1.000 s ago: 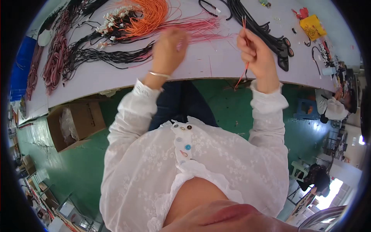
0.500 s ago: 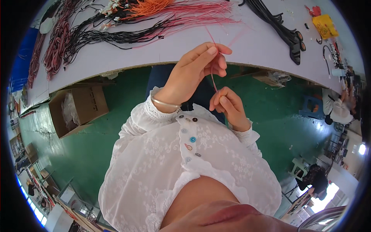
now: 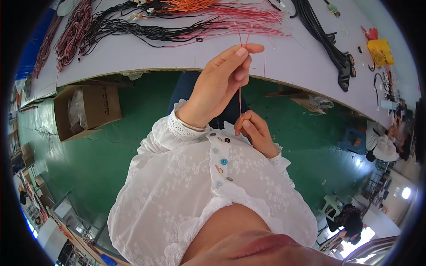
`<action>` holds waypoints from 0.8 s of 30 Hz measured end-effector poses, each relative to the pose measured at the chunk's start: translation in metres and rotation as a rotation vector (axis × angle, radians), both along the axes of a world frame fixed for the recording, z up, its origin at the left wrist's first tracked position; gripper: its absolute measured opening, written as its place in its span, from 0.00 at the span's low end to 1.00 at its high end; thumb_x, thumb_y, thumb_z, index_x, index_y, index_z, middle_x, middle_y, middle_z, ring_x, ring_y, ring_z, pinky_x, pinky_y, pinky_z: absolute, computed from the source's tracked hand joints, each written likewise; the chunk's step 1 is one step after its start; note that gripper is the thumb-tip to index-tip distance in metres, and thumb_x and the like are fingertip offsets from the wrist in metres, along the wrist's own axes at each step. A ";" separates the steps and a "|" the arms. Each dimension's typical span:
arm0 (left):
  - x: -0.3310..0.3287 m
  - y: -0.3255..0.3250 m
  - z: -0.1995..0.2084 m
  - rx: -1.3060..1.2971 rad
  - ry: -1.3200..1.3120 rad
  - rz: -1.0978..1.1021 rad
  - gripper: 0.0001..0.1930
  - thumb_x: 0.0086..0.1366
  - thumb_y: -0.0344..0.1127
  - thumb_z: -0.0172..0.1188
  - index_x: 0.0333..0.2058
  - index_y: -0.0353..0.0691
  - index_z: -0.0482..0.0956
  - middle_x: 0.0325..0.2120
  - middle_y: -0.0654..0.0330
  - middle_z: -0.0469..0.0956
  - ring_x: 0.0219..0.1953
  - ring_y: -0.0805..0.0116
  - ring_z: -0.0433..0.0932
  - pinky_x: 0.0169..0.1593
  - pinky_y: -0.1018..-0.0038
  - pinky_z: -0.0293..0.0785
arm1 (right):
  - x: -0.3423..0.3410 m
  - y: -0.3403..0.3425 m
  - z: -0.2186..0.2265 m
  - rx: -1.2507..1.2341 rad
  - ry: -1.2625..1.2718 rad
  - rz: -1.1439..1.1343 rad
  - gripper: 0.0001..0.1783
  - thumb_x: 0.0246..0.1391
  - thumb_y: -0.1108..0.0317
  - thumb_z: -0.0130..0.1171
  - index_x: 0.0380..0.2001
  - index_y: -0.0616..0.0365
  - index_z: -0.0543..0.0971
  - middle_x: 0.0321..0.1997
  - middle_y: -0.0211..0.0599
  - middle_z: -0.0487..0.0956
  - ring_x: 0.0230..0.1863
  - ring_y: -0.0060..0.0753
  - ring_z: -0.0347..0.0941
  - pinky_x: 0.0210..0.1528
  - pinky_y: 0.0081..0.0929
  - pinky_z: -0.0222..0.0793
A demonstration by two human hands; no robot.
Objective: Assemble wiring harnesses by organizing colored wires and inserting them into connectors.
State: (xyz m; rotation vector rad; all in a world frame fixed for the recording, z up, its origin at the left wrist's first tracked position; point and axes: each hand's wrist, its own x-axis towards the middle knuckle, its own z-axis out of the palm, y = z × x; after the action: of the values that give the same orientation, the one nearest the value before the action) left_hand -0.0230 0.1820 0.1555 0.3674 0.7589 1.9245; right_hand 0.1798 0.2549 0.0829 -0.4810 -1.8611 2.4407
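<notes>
Between the thumb and fingers of my left hand (image 3: 224, 80) a thin red wire (image 3: 240, 98) is pinched, in front of the table's near edge. Two red ends spread apart above those fingertips. Lower down and closer to my body, my right hand (image 3: 256, 131) is closed on the same wire, which runs nearly straight between the two hands. Past my left hand, a bundle of black cables (image 3: 146, 33) with loose red wires (image 3: 262, 20) lies on the table (image 3: 195, 56).
Orange wires (image 3: 188, 4) and coiled dark red cables (image 3: 73, 37) lie to the left. Thick black cables (image 3: 326, 44) and a yellow packet (image 3: 380, 52) are on the right. Below the table, a cardboard box (image 3: 104, 106) stands left, a blue stool (image 3: 353, 139) right.
My right hand has moved down and slightly left, and the wire between the hands looks straighter. My left hand has shifted a little left, still pinching the wire.
</notes>
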 end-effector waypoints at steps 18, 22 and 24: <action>0.006 0.006 -0.046 -0.062 0.690 0.431 0.15 0.79 0.33 0.51 0.56 0.34 0.80 0.58 0.54 0.74 0.56 0.65 0.77 0.56 0.72 0.78 | -0.113 0.021 0.033 0.446 0.313 -0.638 0.10 0.71 0.70 0.55 0.46 0.65 0.81 0.38 0.30 0.81 0.33 0.18 0.74 0.37 0.19 0.72; 0.006 0.005 -0.044 -0.091 0.601 0.389 0.16 0.79 0.34 0.50 0.56 0.33 0.79 0.60 0.54 0.74 0.58 0.65 0.76 0.58 0.71 0.75 | -0.121 0.014 0.029 0.392 0.242 -0.611 0.10 0.70 0.70 0.59 0.43 0.66 0.83 0.36 0.31 0.84 0.34 0.15 0.76 0.37 0.16 0.71; 0.002 0.001 -0.041 -0.129 0.596 0.355 0.16 0.79 0.34 0.48 0.56 0.33 0.79 0.60 0.54 0.76 0.60 0.66 0.75 0.61 0.69 0.73 | -0.122 0.014 0.028 0.400 0.190 -0.592 0.11 0.70 0.69 0.59 0.44 0.67 0.83 0.35 0.31 0.85 0.33 0.15 0.76 0.37 0.16 0.71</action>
State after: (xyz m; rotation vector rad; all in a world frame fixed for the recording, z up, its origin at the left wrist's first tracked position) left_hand -0.0209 0.1828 0.1144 0.7866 1.4067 2.0958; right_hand 0.0583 0.2693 0.1112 -0.6312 -1.7412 1.6340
